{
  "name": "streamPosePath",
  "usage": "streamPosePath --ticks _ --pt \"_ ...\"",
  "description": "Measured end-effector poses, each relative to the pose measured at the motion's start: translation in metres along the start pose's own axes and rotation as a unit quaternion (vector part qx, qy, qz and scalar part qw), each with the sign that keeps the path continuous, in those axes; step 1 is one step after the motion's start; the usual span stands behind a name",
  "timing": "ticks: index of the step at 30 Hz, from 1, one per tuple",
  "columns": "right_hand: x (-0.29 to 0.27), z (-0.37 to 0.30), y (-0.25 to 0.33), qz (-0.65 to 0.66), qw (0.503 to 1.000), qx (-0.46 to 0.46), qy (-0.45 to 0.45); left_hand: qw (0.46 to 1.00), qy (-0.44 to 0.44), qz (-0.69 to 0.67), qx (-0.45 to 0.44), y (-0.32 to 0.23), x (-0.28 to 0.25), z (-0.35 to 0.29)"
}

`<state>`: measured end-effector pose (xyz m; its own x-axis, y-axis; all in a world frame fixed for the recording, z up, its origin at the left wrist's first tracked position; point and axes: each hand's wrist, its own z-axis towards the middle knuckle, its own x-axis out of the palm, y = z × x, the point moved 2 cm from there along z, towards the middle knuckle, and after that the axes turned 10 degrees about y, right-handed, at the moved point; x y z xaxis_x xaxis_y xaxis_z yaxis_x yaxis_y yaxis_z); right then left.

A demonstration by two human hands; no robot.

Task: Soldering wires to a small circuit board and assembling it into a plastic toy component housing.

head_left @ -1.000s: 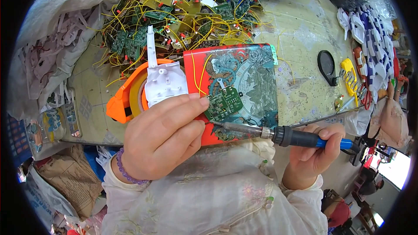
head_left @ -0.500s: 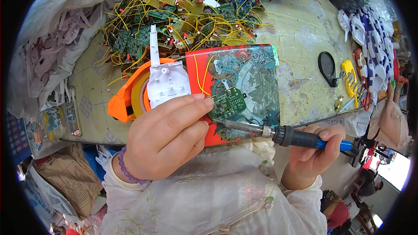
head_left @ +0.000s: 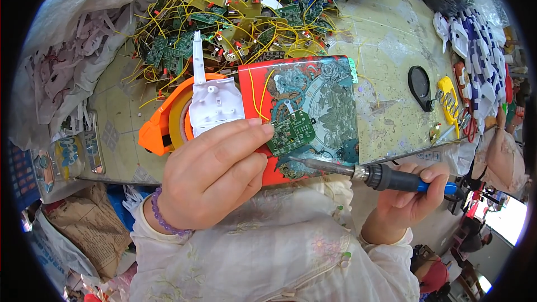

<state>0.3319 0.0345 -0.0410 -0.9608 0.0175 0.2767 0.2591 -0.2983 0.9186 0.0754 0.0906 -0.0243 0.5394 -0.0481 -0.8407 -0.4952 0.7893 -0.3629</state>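
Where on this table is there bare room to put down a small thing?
Widest: the patch between the patterned red pad and the black loop. Smaller: left of the orange tape holder. Crowded: the far middle, under the circuit-board pile.

From the head, the wide fisheye camera looked steeply down, near the bare left hand (head_left: 215,174) and bare right hand (head_left: 407,201), with the scuffed pale-green tabletop (head_left: 391,45) above them and the sheer white embroidered blouse (head_left: 251,257) below.
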Motion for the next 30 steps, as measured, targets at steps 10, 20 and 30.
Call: streamPosePath --ticks 10,20,30 --pt "0.0045 -0.0021 -0.0018 -0.048 0.998 0.030 0.034 1.000 0.002 0.003 -0.004 -0.0009 -0.0006 -0.0004" --pt "0.0062 -0.0006 -0.0036 -0.040 0.998 0.030 0.040 1.000 0.000 0.001 -0.006 -0.0009 -0.0005 -0.0006" --pt "0.0058 -0.0010 -0.0046 -0.042 0.998 0.027 0.040 1.000 0.001 0.000 -0.009 -0.0006 0.0001 0.0001"
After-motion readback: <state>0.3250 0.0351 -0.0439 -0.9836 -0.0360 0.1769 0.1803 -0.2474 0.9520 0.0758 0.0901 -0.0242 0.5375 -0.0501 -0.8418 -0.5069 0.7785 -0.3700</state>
